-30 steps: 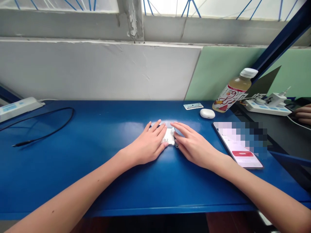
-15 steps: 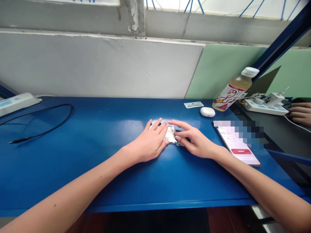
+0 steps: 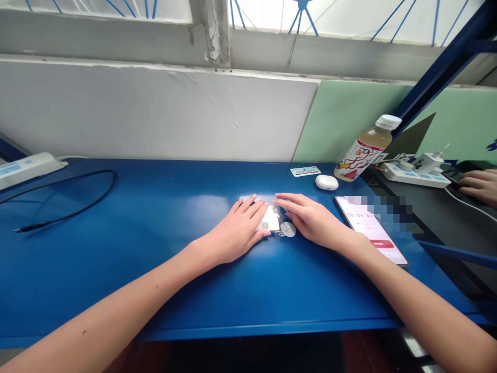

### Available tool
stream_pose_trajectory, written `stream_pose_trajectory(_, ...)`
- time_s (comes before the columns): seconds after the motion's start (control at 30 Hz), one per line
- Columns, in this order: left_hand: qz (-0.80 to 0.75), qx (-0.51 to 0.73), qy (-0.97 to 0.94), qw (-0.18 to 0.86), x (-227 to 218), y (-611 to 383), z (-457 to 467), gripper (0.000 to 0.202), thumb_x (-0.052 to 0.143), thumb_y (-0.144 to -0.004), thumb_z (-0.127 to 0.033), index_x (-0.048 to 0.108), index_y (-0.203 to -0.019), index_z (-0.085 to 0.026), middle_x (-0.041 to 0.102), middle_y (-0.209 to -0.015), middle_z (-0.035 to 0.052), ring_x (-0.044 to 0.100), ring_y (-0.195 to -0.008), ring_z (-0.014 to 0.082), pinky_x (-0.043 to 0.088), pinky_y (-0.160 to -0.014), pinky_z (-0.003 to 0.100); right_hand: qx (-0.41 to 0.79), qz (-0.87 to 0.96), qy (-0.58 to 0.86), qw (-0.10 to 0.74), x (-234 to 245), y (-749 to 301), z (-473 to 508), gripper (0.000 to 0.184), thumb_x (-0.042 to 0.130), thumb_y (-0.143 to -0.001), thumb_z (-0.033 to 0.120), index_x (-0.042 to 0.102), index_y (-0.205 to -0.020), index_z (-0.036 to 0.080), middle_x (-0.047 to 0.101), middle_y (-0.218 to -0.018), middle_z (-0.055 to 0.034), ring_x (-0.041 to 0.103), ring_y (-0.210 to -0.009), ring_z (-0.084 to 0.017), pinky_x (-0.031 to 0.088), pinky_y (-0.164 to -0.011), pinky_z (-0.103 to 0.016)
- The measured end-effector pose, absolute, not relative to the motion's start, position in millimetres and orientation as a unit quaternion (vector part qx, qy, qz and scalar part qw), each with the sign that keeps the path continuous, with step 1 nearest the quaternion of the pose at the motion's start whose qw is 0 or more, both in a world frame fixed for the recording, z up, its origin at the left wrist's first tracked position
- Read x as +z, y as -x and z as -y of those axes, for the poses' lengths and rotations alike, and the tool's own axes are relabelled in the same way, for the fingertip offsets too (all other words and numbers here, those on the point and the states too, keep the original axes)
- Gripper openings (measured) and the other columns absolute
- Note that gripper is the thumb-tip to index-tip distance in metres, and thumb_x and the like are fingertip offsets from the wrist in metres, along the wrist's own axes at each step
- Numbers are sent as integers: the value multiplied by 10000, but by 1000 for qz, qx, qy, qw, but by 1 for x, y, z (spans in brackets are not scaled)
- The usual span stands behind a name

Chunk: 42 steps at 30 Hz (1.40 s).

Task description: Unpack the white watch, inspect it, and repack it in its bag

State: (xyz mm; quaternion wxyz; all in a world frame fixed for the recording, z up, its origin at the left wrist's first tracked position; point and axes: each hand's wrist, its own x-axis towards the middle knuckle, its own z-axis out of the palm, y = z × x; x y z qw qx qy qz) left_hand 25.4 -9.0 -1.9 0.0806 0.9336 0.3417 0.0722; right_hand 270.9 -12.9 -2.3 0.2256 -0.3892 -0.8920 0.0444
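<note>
Blue tabletop point(image 3: 97, 248), left hand point(image 3: 231, 238) over a small white packet point(image 3: 273, 220): steadied, I'd say, the handling unfinished.
Its fingers spread across the packet, well in from the tabletop's front edge; the uncovered end shows a grey patch and glossy rim. Beside it, a pale disc point(image 3: 288, 229), then the right hand point(image 3: 313, 221), fingers slightly parted, pinching nothing I can see.

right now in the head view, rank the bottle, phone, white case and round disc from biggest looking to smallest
1. Bottle and phone: too alike to rank.
2. White case.
3. Round disc near the right hand.
</note>
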Motion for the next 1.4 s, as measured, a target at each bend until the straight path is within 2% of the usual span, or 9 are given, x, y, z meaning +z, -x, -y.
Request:
stream_pose_trajectory(0.13, -306, 108, -939, 113, 0, -25, 10, 541, 311, -1057, -417, 277, -1527, -150, 347, -1576, 139, 217, -1493, 286, 283, -1169, 464, 66, 887, 381, 251, 3, -272, 12, 327, 517, -936, 158, 677, -1217, 212, 707, -1222, -105, 680, -1073, -247, 559, -933, -418)
stream_pose_trajectory(0.3, -311, 153, -930, 120, 3, -22, 6, 528, 287, -1058, -399, 294, -1506, -119, 346, -1567, 172, 230, -1488, 284, 263, -1188, 485, 101, 855, 364, 356, 19, -280, 11, 209, 597, -934, 252, 745, -1082, 251, 751, -1072, -69, 706, -950, -227, 583, -844, -392)
stream_pose_trajectory(0.4, -319, 202, -915, 144, 5, -19, 3, 483, 292, -1055, -357, 347, -1477, -130, 399, -1537, 162, 321, -1450, 278, 317, -1170, 463, 111, 816, 381, 420, 26, -282, 12, 143, 671, -890, 293, 771, -986, 257, 748, -957, -52, 701, -830, -214, 586, -780, -382)
stream_pose_trajectory(0.6, -330, 320, -860, 222, 11, -19, 5, 396, 288, -1047, -280, 482, -1364, -145, 612, -1323, 112, 585, -1207, 229, 455, -1043, 368, 208, 719, 430, 505, 29, -276, 14, 116, 714, -851, 332, 770, -882, 236, 759, -907, -55, 699, -858, -231, 596, -761, -384)
stream_pose_trajectory(0.73, -334, 325, -846, 259, 12, -22, 6, 347, 362, -1026, -309, 555, -1284, -179, 677, -1210, 83, 652, -1055, 216, 508, -924, 339, 317, 668, 457, 494, 25, -269, 14, 200, 717, -840, 372, 771, -932, 202, 771, -866, -57, 703, -732, -200, 600, -642, -339)
stream_pose_trajectory(0.83, -358, 308, -845, 249, 11, -24, 6, 260, 509, -973, -344, 630, -1134, -180, 716, -1062, 62, 667, -925, 210, 515, -820, 318, 364, 648, 473, 473, 17, -265, 14, 262, 707, -841, 394, 757, -981, 178, 769, -851, -65, 699, -717, -196, 589, -639, -332)
stream_pose_trajectory(1.0, -418, 277, -828, 251, 12, -24, 2, 256, 499, -983, -356, 666, -888, -185, 707, -810, 17, 628, -704, 170, 461, -638, 283, 356, 676, 496, 413, 4, -267, 9, 303, 651, -878, 401, 716, -1073, 180, 739, -852, -58, 678, -731, -196, 554, -646, -330)
stream_pose_trajectory(1.2, -442, 249, -845, 169, 7, -20, -5, 325, 405, -1011, -338, 684, -932, -191, 722, -950, 68, 626, -912, 246, 490, -789, 380, 258, 727, 531, 349, -3, -267, 9, 219, 597, -910, 345, 724, -1003, 192, 731, -795, -38, 653, -690, -191, 517, -641, -332)
stream_pose_trajectory(1.4, -480, 258, -815, 196, 9, -20, -5, 257, 515, -950, -356, 661, -1076, -187, 711, -827, 38, 645, -807, 228, 487, -724, 350, 171, 766, 523, 333, -2, -263, 13, 176, 567, -925, 260, 714, -984, 185, 735, -815, -47, 650, -692, -193, 507, -640, -331)
